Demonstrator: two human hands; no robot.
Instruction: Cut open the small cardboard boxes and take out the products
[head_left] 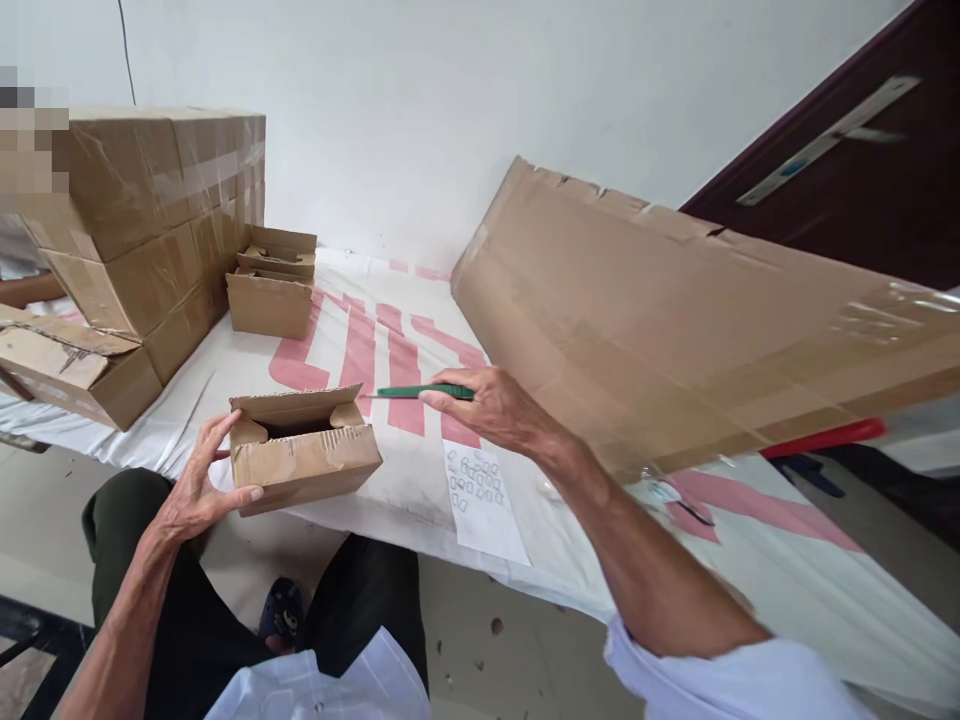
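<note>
My left hand [196, 490] grips the left end of a small cardboard box [315, 465], with the thumb along its front and the fingers at its back corner. The box sits at the table's front edge. Its top flaps stand up, and the inside is dark, so I cannot tell what it contains. In my right hand [487, 400] is a green utility knife [409, 392], held flat above the table. Its thin tip points left and lies close to the box's raised back flap.
Two small cartons with raised flaps [270, 305] stand behind the box. Taped cartons [142, 190] are stacked at left, beside a person's arm [34, 290]. A large cardboard sheet [660, 320] leans at right. A marked paper [484, 500] lies on the white-and-red cloth [405, 490].
</note>
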